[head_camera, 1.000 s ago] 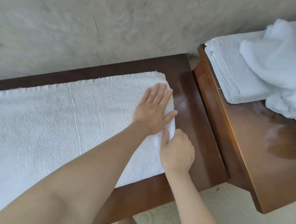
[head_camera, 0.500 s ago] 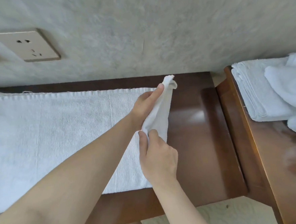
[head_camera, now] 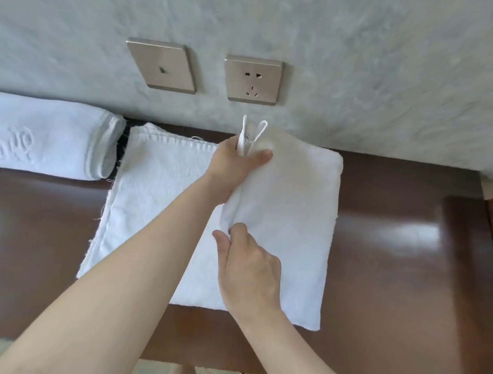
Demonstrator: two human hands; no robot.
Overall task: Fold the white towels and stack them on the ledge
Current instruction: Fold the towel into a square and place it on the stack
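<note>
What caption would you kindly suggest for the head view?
Both hands, left hand and right hand, fold a white terry towel on a glossy brown wooden ledge.

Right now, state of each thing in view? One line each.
white towel: half folded on the dark wooden table, right end lifted and carried over the flat part.
left hand: fingers grip the far corner of the lifted end.
right hand: fingers pinch the near edge of the lifted end.
rolled towel: lying on the table by the wall.
wall socket: nothing plugged in.
</note>
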